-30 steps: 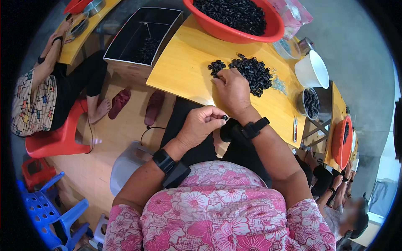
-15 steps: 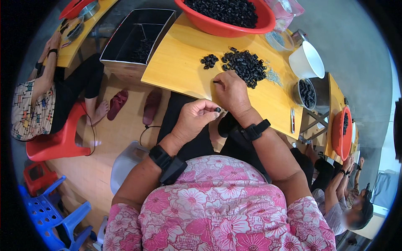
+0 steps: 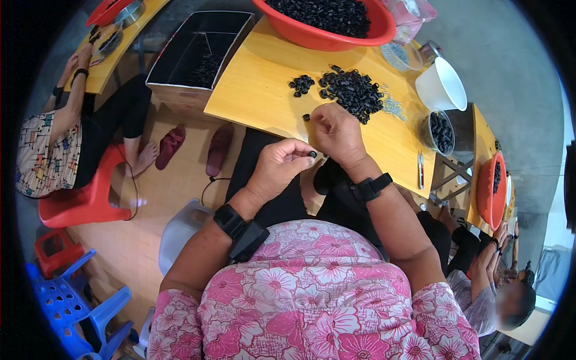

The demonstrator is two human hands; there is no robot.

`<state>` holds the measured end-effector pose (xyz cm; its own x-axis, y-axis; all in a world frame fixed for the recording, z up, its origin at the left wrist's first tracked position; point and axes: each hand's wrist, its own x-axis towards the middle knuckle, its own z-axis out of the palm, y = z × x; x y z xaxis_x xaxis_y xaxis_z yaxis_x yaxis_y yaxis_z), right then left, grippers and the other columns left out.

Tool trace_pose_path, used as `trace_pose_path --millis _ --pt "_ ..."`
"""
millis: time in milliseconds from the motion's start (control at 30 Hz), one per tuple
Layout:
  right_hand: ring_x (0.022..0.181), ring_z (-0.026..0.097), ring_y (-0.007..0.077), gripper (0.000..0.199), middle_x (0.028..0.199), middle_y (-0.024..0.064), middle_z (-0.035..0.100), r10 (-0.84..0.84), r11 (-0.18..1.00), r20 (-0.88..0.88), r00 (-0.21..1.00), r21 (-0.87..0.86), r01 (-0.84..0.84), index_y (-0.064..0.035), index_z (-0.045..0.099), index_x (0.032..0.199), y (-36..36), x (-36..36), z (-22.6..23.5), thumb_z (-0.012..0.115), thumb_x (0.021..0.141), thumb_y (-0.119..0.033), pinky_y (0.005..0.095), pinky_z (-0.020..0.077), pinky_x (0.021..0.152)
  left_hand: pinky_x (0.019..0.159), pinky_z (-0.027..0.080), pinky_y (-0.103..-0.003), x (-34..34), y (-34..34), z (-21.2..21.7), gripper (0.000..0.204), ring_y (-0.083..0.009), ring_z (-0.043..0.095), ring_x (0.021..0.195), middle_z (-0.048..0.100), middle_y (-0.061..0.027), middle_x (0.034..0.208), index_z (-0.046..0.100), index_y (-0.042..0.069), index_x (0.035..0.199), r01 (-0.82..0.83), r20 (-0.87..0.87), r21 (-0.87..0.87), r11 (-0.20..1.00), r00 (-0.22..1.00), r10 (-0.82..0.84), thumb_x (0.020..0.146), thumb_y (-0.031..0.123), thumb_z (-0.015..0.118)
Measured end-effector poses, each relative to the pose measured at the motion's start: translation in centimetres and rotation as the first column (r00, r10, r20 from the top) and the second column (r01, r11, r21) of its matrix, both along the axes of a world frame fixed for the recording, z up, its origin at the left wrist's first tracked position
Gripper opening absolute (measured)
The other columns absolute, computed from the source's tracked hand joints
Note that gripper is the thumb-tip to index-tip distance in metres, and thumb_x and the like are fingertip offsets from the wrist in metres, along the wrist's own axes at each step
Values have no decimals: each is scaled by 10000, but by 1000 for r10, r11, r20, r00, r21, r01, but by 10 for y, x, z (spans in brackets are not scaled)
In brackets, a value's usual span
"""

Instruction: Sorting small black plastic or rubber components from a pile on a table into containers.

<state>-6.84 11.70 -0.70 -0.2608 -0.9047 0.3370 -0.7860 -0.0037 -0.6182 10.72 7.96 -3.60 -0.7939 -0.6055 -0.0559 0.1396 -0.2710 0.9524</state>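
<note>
Head view: The left hand (image 3: 277, 165) pinches a small black piece (image 3: 312, 154) between thumb and forefinger, in front of the near edge of the worktop (image 3: 258, 90). The right hand (image 3: 339, 135) is narrow, its fingers curled over that edge; whether it grips anything cannot be told. A single piece (image 3: 306, 117) lies on the worktop just beside its fingertips. Beyond are a small cluster (image 3: 301, 85) and, to its right, a larger pile (image 3: 354, 93) of similar black pieces. Judged from this layout, the handling is partway: few pieces are set apart, and many lie loose in the pile; which are finished cannot be made out.

Surroundings: slender pale parts (image 3: 393, 107) border the pile on the right. A red basin (image 3: 324, 42), heaped with black pieces, occupies the far side. A white bowl (image 3: 441, 84), a clear tub (image 3: 428, 141) of black pieces and a slim red-handled tool (image 3: 421, 171) line the right side. A dark-lined box (image 3: 180, 93) stands left of the worktop. The right hand hides the surface beneath it.
</note>
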Motion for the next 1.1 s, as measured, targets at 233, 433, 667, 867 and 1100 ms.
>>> trace_pose_path --millis 233,433,667,867,1100 --pt "734 622 328 197 829 137 607 29 999 22 999 36 -29 -69 674 950 -5 4 8 653 754 -69 380 504 648 820 499 -227 -1 0 1 160 -76 611 887 666 -30 958 648 -17 1019 6 22 -5 1000 1000 -6 863 17 651" --pt "743 624 334 129 827 128 611 11 999 -98 995 53 -6 -76 696 876 -7 2 1 671 750 -91 395 508 661 819 499 -227 -2 0 0 160 -74 612 880 669 -32 958 649 -18 1016 6 16 -9 1000 1000 -6 860 17 655" --pt "708 633 294 112 789 130 639 13 999 21 1000 48 -14 -58 683 847 -1 -2 -1 658 737 -54 363 509 635 818 500 -228 -1 1 0 160 -76 614 879 671 -31 946 648 -18 1013 -8 41 -43 999 999 10 859 20 659" --pt "624 577 74 95 777 24 642 -189 956 705 683 292 -37 31 655 884 29 0 21 679 804 -15 221 476 582 779 504 -228 -3 2 -1 169 -72 606 832 670 -27 931 646 -22 1023 -29 11 -35 999 999 30 860 19 665" --pt "649 589 87 127 821 47 659 -103 950 861 499 233 -207 37 652 942 59 2 24 687 822 15 216 487 598 792 516 -236 -2 4 -4 178 -84 625 864 674 -44 943 647 -38 1024 3 9 -7 1000 1000 -3 858 25 663"
